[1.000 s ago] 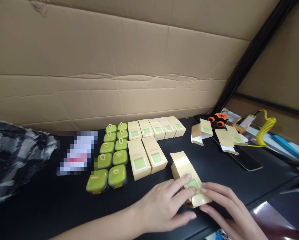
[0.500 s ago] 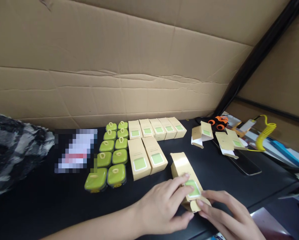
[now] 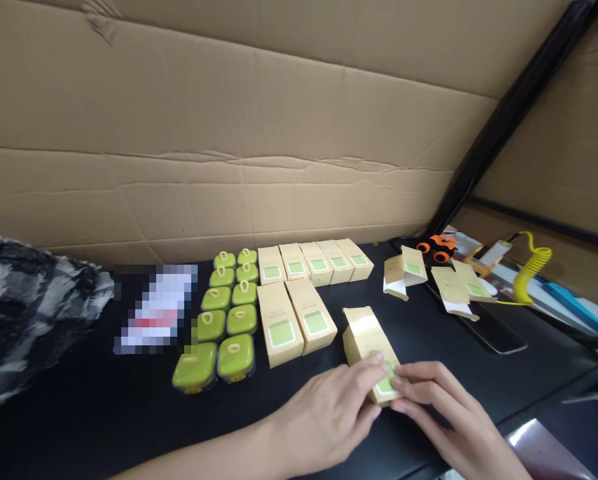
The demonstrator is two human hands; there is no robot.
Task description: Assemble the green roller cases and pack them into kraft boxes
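Observation:
A tan cardboard box (image 3: 366, 340) with a green window lies on the black table (image 3: 103, 413) near the front edge. My left hand (image 3: 329, 417) grips its near end from the left, thumb and fingers pinched on it. My right hand (image 3: 451, 420) presses its fingertips against the same end from the right. Beside it to the left lie two more closed tan boxes (image 3: 296, 320), and a row of several stands behind them (image 3: 316, 262). Green square cases (image 3: 226, 310) with yellow loops sit in two columns further left.
Flattened tan boxes (image 3: 439, 277) lie at the right on a dark phone-like slab (image 3: 493, 327). An orange toy (image 3: 437, 245) and a yellow coiled cable (image 3: 531, 267) are beyond. A fuzzy black-and-grey cloth (image 3: 23, 313) is at left. A cardboard wall (image 3: 229, 133) backs the table.
The flap at the box's near end has been folded in, so the box looks shorter. Both hands have closed in on that end, the right hand moving left and up.

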